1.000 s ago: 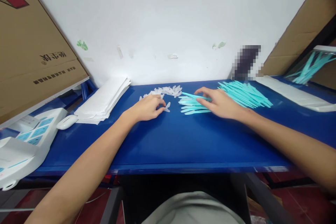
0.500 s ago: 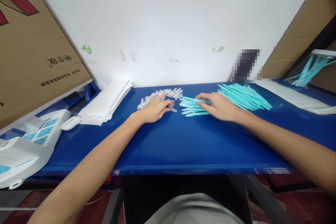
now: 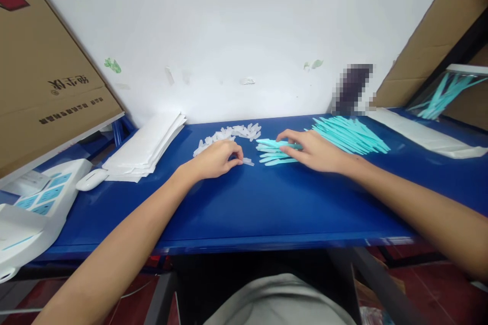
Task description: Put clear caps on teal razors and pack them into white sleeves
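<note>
Small translucent white pieces [image 3: 217,137] lie in a loose heap near the back of the blue table. My left hand [image 3: 221,158] is at their front edge, thumb and fingertips pinched on a small translucent piece [image 3: 247,161]. Just right of it, several teal sticks [image 3: 267,154] lie side by side, pointing left. My right hand [image 3: 305,148] rests over their right ends, its thumb and index finger around a teal stick. Behind my right hand spreads a larger pile of teal sticks [image 3: 351,134].
A stack of white sheets [image 3: 143,147] lies at the left, beside a small white case [image 3: 92,180] and a white power strip [image 3: 49,198]. Cardboard [image 3: 49,61] leans at the left. A clear container with teal sticks [image 3: 446,94] stands far right.
My left hand's fingers have drawn together from a spread pose, beside the small piece in front of the heap. My right hand stays over the teal sticks. The view has shifted slightly.
</note>
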Available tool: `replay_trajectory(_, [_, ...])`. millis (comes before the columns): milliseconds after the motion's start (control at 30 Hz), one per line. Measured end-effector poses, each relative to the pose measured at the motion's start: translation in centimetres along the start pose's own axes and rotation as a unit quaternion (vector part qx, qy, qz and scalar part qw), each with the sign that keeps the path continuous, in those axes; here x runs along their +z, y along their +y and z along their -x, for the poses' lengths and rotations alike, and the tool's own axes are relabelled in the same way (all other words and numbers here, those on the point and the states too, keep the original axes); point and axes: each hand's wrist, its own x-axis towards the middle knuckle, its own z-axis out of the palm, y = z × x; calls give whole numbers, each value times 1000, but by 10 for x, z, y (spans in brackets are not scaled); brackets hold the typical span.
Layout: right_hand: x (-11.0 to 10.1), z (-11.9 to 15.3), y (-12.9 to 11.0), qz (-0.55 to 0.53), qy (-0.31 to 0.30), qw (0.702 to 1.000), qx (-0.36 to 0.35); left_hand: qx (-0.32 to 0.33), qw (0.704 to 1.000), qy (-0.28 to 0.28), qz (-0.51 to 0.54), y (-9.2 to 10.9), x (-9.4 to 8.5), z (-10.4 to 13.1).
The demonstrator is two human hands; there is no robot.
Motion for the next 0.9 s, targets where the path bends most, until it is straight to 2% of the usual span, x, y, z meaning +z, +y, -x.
replay_trajectory(133, [-2, 2, -5, -12, -6, 996, -85, -9, 999, 2, 51, 5, 1, -2])
replay_trajectory(233, [-1, 4, -9, 14, -17, 993, -112, -25, 993, 5, 116, 5, 3, -4])
replay_trajectory(533, [-3, 5, -13, 63, -29, 994, -87, -62, 972, 4, 226, -9, 9, -5])
replay_trajectory(900, [-5, 5, -15, 92, -55, 991, -84, -90, 980, -11, 175, 0, 5, -4])
